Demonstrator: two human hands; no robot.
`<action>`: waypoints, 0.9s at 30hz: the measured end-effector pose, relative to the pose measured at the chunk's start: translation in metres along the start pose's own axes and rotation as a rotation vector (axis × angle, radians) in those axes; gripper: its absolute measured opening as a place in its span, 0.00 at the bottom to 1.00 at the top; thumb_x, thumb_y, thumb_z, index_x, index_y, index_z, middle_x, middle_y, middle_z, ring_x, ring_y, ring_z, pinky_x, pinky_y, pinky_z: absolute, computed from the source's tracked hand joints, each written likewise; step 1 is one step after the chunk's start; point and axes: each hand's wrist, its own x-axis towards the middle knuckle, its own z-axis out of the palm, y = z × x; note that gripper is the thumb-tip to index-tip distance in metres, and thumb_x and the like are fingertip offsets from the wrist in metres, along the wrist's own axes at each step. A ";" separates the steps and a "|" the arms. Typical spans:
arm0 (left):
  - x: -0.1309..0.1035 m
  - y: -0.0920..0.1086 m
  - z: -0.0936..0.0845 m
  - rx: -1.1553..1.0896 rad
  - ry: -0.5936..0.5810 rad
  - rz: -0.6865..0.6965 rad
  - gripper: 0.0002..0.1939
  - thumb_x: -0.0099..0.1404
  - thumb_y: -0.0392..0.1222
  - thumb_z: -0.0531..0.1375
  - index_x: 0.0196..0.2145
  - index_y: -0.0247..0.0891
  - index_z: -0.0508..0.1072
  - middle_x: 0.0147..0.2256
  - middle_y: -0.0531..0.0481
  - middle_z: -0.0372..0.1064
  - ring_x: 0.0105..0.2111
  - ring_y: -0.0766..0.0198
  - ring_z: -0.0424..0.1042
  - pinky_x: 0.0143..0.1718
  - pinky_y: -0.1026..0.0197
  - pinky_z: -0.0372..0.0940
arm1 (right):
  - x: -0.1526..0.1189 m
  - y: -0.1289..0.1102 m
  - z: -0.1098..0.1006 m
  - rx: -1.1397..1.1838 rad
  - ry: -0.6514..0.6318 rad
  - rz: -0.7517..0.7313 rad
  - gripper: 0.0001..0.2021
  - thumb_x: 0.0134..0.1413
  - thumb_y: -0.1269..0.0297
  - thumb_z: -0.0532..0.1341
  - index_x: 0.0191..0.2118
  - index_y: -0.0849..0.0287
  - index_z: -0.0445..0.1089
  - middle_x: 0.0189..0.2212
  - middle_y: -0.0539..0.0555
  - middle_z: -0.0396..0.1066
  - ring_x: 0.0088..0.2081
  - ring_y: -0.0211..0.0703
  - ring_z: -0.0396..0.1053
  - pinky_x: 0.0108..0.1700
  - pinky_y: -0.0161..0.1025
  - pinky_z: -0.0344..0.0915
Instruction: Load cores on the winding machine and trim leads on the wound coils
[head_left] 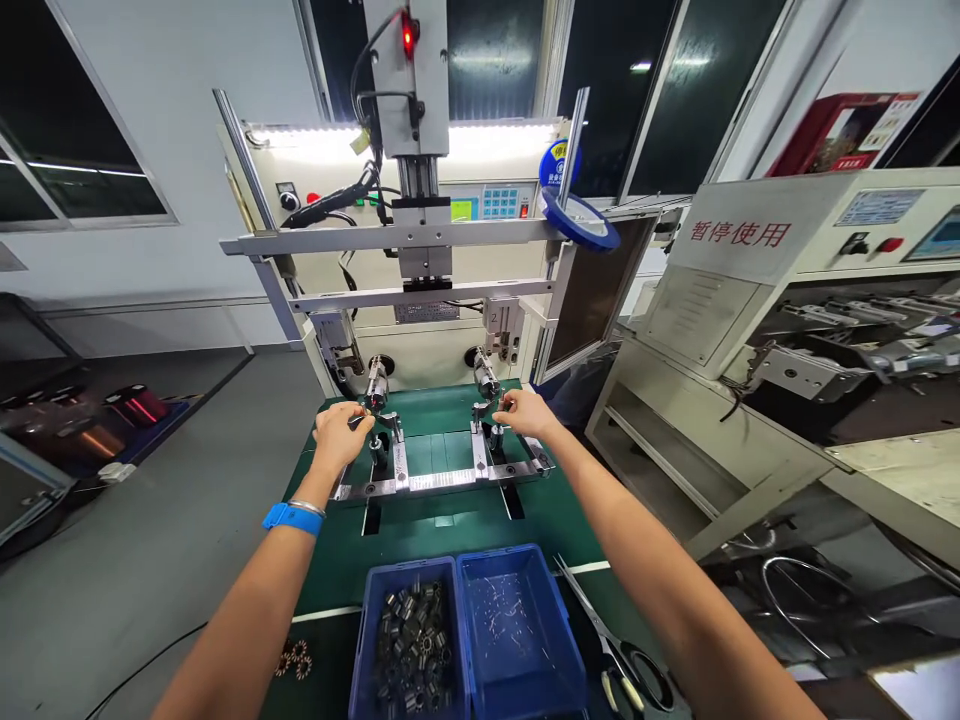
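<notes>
My left hand point(343, 437) is at the left spindle point(377, 382) of a winding machine, its fingers pinched together by a small metal arm. What they hold is too small to make out. At the right spindle point(486, 376), my right hand point(523, 412) is closed the same way, thumb and finger together; its contents are hidden too. Between and below the hands runs a metal fixture bar point(442, 481) with upright posts. A blue bin point(358, 640) nearer to me holds many small dark metal cores. Beside it, another blue bin point(517, 640) contains thin wire scraps.
Scissors point(611, 640) lie right of the bins, and several copper-wound rings point(300, 660) lie on the left. Above the hands, the machine's crossbar point(480, 234) carries a blue tape roll point(581, 222). Another machine point(720, 270) stands on the right.
</notes>
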 end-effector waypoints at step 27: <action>-0.230 -0.138 -0.137 -0.136 -0.036 -0.622 0.19 0.47 0.65 0.57 0.38 0.66 0.72 0.39 0.73 0.78 0.52 0.47 0.71 0.55 0.43 0.65 | -0.323 0.140 0.040 0.462 0.365 0.549 0.28 0.36 0.39 0.58 0.39 0.54 0.73 0.35 0.60 0.80 0.39 0.64 0.77 0.41 0.56 0.73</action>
